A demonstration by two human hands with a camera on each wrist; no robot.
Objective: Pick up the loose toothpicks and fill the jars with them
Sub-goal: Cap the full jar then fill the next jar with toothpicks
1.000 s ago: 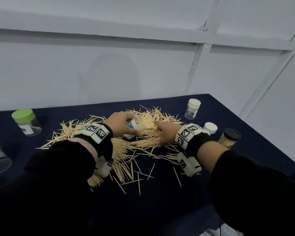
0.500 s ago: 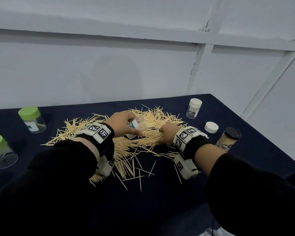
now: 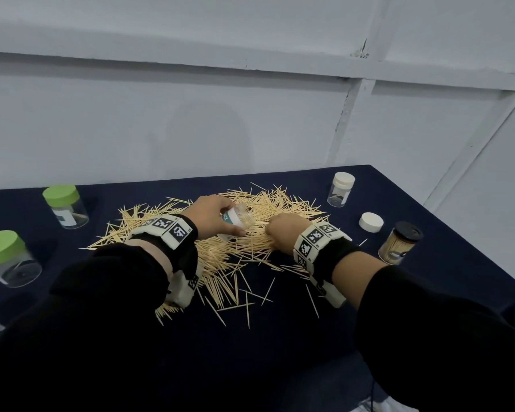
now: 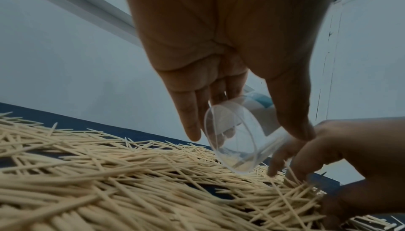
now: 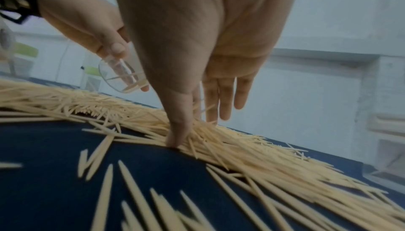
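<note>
Loose toothpicks (image 3: 226, 257) lie in a wide heap on the dark blue table (image 3: 280, 352). My left hand (image 3: 217, 214) grips a small clear jar (image 3: 238, 220) with a white and teal label, tilted on its side just above the heap. The left wrist view shows its round base (image 4: 234, 137), with a few toothpicks inside. To the right of the jar, my right hand (image 3: 283, 233) is down in the heap. Its thumb (image 5: 175, 139) and forefinger pinch a bunch of toothpicks (image 5: 241, 156); the other fingers stick out straight.
Two green-lidded jars (image 3: 64, 206) (image 3: 5, 257) stand at the left. At the right are a white-lidded jar (image 3: 341, 188), a loose white lid (image 3: 370, 222) and a black-lidded jar (image 3: 400, 246) packed with toothpicks. The table's edge runs close behind them.
My right hand has drawn back toward me across the heap and closed its fingers on toothpicks. The left hand has kept the jar tilted in about the same place.
</note>
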